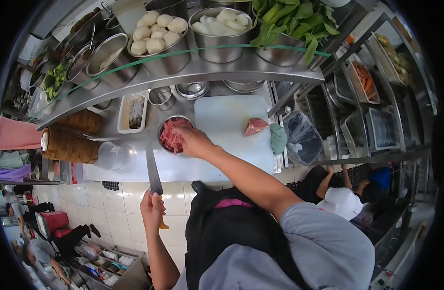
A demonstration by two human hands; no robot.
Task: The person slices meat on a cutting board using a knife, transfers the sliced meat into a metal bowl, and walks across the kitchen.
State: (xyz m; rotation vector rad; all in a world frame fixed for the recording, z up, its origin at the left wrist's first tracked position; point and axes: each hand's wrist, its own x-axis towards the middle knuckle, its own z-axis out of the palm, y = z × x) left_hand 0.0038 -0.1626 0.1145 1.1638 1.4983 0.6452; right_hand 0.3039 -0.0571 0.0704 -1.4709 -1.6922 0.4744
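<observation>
My left hand is wrapped round the yellow handle of a long kitchen knife, whose blade points up and away from me beside the counter's front edge. At a round metal bowl full of sliced raw meat, my right hand reaches over the rim with its fingers in the strips. Whether those fingers are pinching meat is partly hidden. A larger chunk of raw meat lies on the white cutting board, right of the bowl. Against the chunk rests a green cloth.
Overhead, a steel shelf carries metal pots of dough balls, peeled white vegetables and leafy greens. Bamboo steamers, a clear plastic tub and a white basket stand left. Other people are in the background.
</observation>
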